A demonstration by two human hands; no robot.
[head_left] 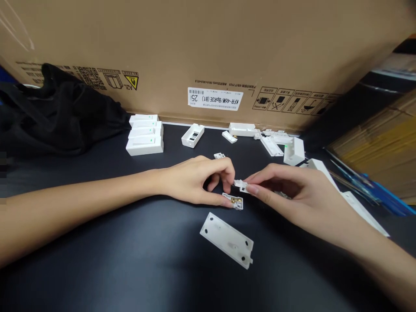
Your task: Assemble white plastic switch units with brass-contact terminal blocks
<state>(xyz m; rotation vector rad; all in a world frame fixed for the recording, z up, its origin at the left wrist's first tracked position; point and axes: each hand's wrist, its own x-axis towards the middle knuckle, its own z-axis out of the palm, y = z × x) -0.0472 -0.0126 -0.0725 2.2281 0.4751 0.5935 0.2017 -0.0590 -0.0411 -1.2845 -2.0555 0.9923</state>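
My left hand (201,180) has its thumb on the end of a small white plastic part with brass contacts (237,202), its other fingers curled just behind. Between the thumb and fingertips of my right hand (289,188) is a small white plastic piece (241,185), held just above and beyond the brass-fitted part. The curled left index finger comes close to that piece; whether they touch is unclear. Nearer to me, a flat white plastic plate (227,240) with dark holes lies at an angle on the black tabletop (136,260).
Stacked white cases (144,145) with green marks stand at the back left, near black cloth (65,117). An open white housing (193,135) lies mid-back. More white housings (294,151) and loose plastic parts are at the right. A large cardboard box (162,43) walls off the back.
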